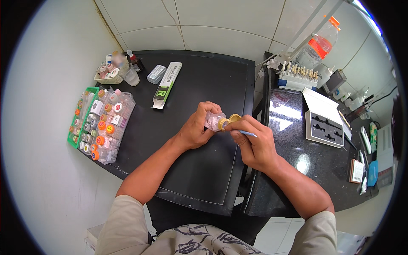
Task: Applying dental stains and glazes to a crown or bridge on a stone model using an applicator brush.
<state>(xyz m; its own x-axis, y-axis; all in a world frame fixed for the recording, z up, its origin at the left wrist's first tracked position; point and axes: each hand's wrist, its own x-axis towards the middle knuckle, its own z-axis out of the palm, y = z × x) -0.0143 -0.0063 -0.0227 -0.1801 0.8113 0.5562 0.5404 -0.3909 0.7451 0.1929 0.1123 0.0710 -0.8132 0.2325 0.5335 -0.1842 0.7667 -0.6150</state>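
Over the black table, my left hand [193, 131] is closed around a small clear bottle [213, 121] with pinkish contents, tilted to the right. Its yellow hinged cap [234, 117] is flipped up at the neck. My right hand [260, 145] pinches a slim tool with a light-blue handle [247, 133] right beside the bottle's mouth. The handle's end sticks out to the right below my index finger. Fingers cover the tool's other end, so I cannot tell its kind or whether it reaches inside the bottle.
Left on the black table [178, 178] are a clear bin of capped bottles [114, 123], a green basket [76, 127], a plastic cup [129, 75], a long white-green box [167, 85] and a small case [157, 74]. A granite counter [289, 187] at right bears shade tabs [299, 78] and an open white box [325, 129].
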